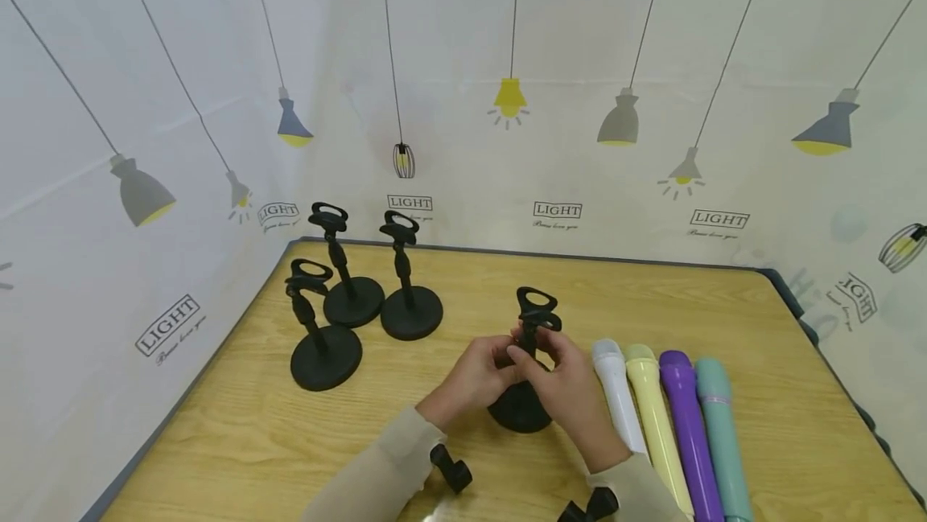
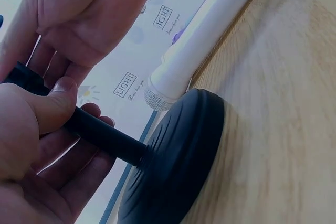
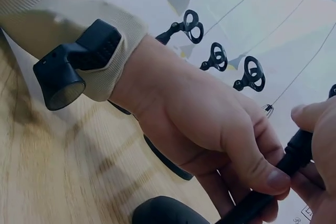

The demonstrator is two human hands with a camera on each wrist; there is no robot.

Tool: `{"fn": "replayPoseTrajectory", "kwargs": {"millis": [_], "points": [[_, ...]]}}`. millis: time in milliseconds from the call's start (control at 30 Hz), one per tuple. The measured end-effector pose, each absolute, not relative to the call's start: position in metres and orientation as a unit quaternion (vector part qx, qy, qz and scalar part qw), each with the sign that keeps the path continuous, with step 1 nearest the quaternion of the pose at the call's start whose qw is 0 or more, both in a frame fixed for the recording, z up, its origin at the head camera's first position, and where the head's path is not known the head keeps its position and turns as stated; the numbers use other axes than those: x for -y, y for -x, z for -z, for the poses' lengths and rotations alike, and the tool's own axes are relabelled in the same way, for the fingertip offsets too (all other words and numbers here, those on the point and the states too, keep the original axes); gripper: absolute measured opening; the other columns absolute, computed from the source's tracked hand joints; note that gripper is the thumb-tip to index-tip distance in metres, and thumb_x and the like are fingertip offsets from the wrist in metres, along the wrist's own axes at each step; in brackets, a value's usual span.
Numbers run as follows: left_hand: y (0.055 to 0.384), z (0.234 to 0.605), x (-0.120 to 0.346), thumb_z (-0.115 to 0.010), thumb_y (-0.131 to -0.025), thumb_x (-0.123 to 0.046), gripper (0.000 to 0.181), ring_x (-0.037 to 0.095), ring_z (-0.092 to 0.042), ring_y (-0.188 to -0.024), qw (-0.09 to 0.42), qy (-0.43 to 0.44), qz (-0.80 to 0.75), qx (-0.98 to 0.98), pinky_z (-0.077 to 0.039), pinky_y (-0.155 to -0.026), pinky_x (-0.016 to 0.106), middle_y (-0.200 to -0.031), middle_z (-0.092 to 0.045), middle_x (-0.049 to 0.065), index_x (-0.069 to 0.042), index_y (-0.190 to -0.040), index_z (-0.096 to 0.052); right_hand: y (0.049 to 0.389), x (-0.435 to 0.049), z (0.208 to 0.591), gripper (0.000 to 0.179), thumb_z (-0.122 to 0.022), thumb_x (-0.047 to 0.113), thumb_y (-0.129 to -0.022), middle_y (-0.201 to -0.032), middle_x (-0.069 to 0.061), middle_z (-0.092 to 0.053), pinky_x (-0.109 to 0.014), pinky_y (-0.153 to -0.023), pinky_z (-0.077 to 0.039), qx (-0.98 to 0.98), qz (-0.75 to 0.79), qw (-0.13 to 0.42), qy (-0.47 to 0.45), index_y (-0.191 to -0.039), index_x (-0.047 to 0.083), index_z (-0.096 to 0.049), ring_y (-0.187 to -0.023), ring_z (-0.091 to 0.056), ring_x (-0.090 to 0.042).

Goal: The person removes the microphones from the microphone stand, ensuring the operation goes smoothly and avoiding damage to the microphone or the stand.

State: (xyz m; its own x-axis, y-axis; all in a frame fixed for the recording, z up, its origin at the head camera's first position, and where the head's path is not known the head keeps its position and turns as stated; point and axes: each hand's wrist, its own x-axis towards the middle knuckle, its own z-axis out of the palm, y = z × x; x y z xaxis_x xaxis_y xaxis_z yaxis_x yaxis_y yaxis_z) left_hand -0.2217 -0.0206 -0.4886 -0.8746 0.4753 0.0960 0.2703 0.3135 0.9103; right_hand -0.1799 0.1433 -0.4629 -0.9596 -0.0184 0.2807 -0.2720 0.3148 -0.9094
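A black microphone stand (image 1: 520, 411) with a round base and a clip on top stands on the table, and both hands are at its post. My left hand (image 1: 474, 377) grips the post from the left; in the left wrist view its thumb and fingers wrap the black rod (image 2: 105, 136). On the right, my right hand (image 1: 572, 385) pinches the post higher up, near the joint below the clip (image 1: 537, 309). The base touches the wooden table in the left wrist view. Fingers partly hide the post in the head view.
Left of the hands are three more black stands (image 1: 326, 357), (image 1: 353, 302), (image 1: 411, 313). To the right lie a white microphone (image 1: 617, 393), a yellow microphone (image 1: 657, 417), a purple microphone (image 1: 691, 433) and a teal microphone (image 1: 723, 433), side by side. A printed curtain (image 1: 463, 128) borders the table (image 1: 239, 441).
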Motion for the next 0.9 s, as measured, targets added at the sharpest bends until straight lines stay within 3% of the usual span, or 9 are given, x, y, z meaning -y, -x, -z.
{"fn": "replayPoseTrajectory", "kwargs": {"millis": [233,400,600,767,900], "points": [[0.222,0.489,0.02,-0.073,-0.104,-0.016,0.041,0.024,-0.078,-0.116,0.103,-0.237,-0.55,-0.794,-0.063,-0.097,0.029,-0.124,-0.081,0.007,-0.014,-0.145,-0.07,0.181,-0.147,0.466,0.028,-0.078,0.012,-0.1,-0.127,-0.011,-0.079,-0.054,-0.109,-0.057,0.817,-0.55,0.137,-0.107,-0.127,0.003,-0.075,-0.125,-0.073,-0.033],[0.222,0.49,0.02,-0.075,-0.103,-0.016,0.039,0.022,-0.078,-0.114,0.105,-0.237,-0.551,-0.793,-0.063,-0.096,0.028,-0.123,-0.081,0.006,-0.015,-0.142,-0.072,0.182,-0.151,0.469,0.028,-0.074,0.008,-0.103,-0.128,-0.013,-0.079,-0.052,-0.108,-0.058,0.818,-0.532,0.153,-0.157,-0.13,0.002,-0.074,-0.125,-0.073,-0.03],[0.223,0.491,0.019,-0.077,-0.102,-0.014,0.037,0.019,-0.078,-0.113,0.107,-0.233,-0.553,-0.792,-0.063,-0.096,0.028,-0.121,-0.082,0.005,-0.015,-0.138,-0.075,0.183,-0.157,0.47,0.029,-0.066,0.001,-0.105,-0.134,-0.018,-0.075,-0.026,-0.11,-0.056,0.812,-0.515,0.17,-0.214,-0.134,-0.003,-0.07,-0.124,-0.072,-0.036],[0.224,0.49,0.019,-0.077,-0.101,-0.013,0.035,0.021,-0.079,-0.113,0.104,-0.237,-0.552,-0.792,-0.063,-0.097,0.03,-0.121,-0.082,0.008,-0.012,-0.136,-0.076,0.186,-0.161,0.469,0.031,-0.059,0.002,-0.109,-0.136,-0.023,-0.073,-0.016,-0.11,-0.05,0.801,-0.534,0.13,-0.239,-0.139,-0.007,-0.065,-0.129,-0.069,-0.04],[0.224,0.489,0.019,-0.077,-0.101,-0.013,0.031,0.022,-0.079,-0.111,0.104,-0.241,-0.554,-0.79,-0.064,-0.095,0.029,-0.119,-0.082,0.009,-0.01,-0.132,-0.078,0.188,-0.165,0.468,0.034,-0.055,0.008,-0.113,-0.14,-0.023,-0.071,-0.013,-0.109,-0.048,0.797,-0.548,0.08,-0.24,-0.143,-0.007,-0.061,-0.136,-0.066,-0.027]]}}
